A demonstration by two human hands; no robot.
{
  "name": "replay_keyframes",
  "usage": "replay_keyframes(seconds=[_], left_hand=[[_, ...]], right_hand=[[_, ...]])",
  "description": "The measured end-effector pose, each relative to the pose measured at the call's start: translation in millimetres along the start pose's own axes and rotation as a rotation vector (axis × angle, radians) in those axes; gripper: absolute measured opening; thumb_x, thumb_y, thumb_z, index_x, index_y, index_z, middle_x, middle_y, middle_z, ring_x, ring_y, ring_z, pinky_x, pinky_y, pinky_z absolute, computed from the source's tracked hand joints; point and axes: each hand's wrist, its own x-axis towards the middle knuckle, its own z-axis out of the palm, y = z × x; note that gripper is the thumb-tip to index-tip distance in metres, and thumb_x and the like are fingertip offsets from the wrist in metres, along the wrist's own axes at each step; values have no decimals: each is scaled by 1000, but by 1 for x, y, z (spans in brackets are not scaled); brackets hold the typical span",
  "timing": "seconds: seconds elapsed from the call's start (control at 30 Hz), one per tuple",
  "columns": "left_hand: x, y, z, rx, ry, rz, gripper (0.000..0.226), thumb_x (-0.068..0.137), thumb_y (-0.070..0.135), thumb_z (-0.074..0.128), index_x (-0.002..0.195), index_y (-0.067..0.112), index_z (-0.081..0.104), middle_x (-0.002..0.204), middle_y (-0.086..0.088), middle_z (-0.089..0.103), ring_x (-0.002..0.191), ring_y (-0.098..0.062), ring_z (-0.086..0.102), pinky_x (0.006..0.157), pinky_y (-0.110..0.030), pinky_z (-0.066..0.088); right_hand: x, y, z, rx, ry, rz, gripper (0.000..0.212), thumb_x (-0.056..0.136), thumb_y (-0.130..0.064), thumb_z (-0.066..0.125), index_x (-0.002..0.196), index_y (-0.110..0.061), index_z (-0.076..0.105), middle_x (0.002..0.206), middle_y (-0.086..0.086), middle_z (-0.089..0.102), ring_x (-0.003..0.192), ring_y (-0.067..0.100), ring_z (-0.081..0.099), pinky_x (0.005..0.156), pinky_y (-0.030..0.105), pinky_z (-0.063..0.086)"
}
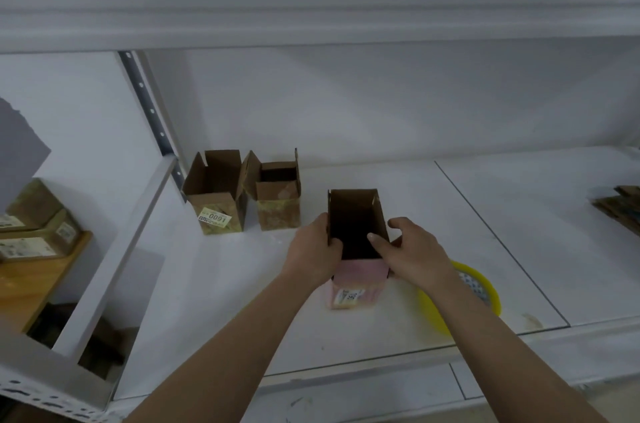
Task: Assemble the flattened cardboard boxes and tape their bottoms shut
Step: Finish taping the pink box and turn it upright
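You are holding an open-topped cardboard box [356, 249] upright on the white shelf [398, 180]; your left hand [317, 251] is gripping its left wall, thumb curling over the rim; your right hand [407, 249] is pinching its right wall; a yellow tape roll [464, 298] is lying just right; two assembled boxes [242, 192] are standing behind-left.

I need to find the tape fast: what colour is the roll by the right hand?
Yellow; the tape roll shows in the head view, partly hidden by the right forearm.

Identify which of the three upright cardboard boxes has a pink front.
The nearest box, held between both hands; the two boxes farther back-left are plain brown.
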Motion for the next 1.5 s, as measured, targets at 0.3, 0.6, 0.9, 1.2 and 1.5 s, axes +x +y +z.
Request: replay_keyframes(seconds=[0.3,0.6,0.9,1.2,1.5], left_hand=[[61,8,-21,180,153,15,28,102,22,41,122,8,54,102,-9,65,90,-22,62,74,-32,52],[88,-31,-62,869,74,48,29,91,36,56,115,21,61,137,-2,45,126,-27,42,92,-39,47],[95,-52,-76,856,5,69,29,91,15,61,120,8,59,119,-7,45,99,-20,53,91,-34,50],[97,-65,-89,814,-49,11,39,95,20,57,132,10,55,148,-10,31,126,-26,45,106,-41,42],[78,-48,-93,811,42,28,41,93,19,59,133,19,53,158,-6,17,138,-29,33,100,-43,48]], right_hand=[[38,-26,17,-128,-136,-187,61,85,-54,65,138,-35,43,121,4,51,105,25,57,90,37,49],[74,-50,30,-183,62,-212,38,90,-18,64,126,-16,54,115,11,51,97,30,60,79,36,51],[124,-77,48,31,-89,-126,58,83,-9,70,134,-10,42,126,15,53,113,30,55,82,31,48],[139,-93,56,60,-136,-189,71,86,-5,64,149,-16,31,135,15,52,121,30,52,83,24,40],[107,-76,38,-337,-56,-332,72,93,-26,60,152,-25,20,140,15,33,112,36,55,86,39,48]])
